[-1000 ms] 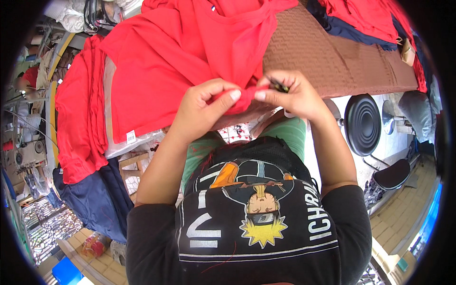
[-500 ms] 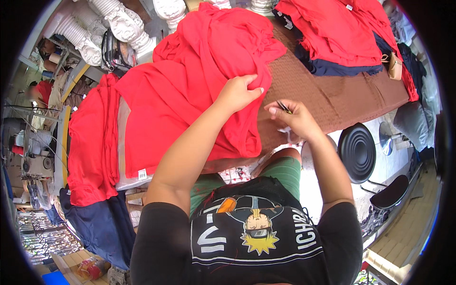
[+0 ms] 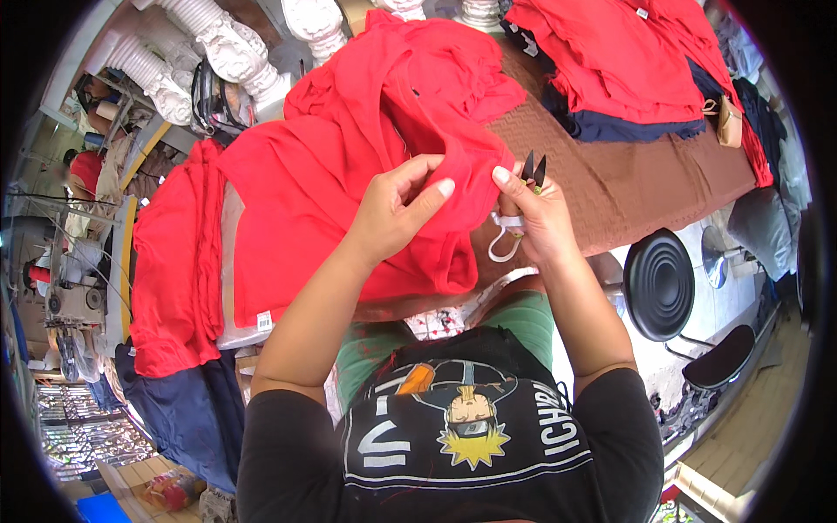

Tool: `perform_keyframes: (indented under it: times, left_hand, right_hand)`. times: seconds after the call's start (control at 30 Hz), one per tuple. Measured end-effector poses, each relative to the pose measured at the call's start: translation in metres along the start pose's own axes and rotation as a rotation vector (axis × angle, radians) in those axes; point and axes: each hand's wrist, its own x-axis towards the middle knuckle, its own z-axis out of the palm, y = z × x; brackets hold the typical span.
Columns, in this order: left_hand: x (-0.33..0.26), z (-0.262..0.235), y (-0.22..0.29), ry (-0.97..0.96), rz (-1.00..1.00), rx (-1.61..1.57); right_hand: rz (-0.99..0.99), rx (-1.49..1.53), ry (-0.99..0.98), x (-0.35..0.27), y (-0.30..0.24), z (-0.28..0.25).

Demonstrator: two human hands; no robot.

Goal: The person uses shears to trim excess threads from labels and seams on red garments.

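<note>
Your left hand (image 3: 392,213) pinches the red cloth (image 3: 349,174) at frame centre; right hand (image 3: 536,213) grips snips (image 3: 534,170) just right, blades pointing up.

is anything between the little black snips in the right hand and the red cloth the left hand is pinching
Nothing visible. The small black thread snips in the right hand point up beside the red fabric garment, which the left hand pinches at its edge; only open air separates blades and cloth.

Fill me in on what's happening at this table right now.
A person stands at a brown-covered table, working on a red garment. The left hand pinches its fabric; the right hand touches the cloth while holding small thread snips, blades up. More red garments are stacked at the far side.
</note>
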Motion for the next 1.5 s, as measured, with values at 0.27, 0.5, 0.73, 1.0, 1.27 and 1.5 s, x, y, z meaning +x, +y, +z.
perform_keyframes:
  times: [0.27,0.5,0.73,1.0,1.27,1.5]
  left_hand:
    - [-0.055,0.031,-0.012,0.136,-0.108,-0.297]
    - [-0.067,0.029,-0.016,0.127,-0.158,-0.387]
    - [-0.071,0.031,-0.011,0.116,-0.183,-0.534]
    - [-0.068,0.039,-0.017,0.201,-0.14,-0.333]
    - [-0.068,0.039,-0.012,0.313,-0.198,-0.442]
    - [-0.07,0.034,-0.015,0.255,-0.268,-0.608]
  right_hand:
    - [-0.525,-0.732,0.123,-0.041,-0.007,0.007]
    - [-0.806,-1.023,-0.117,-0.051,0.0,0.029]
    - [-0.957,-1.099,-0.143,-0.052,0.004,0.029]
    - [-0.722,-0.859,-0.158,-0.057,0.0,0.037]
    - [-0.316,-0.978,-0.182,-0.069,-0.024,0.024]
    - [-0.737,-1.097,-0.153,-0.062,-0.009,0.024]
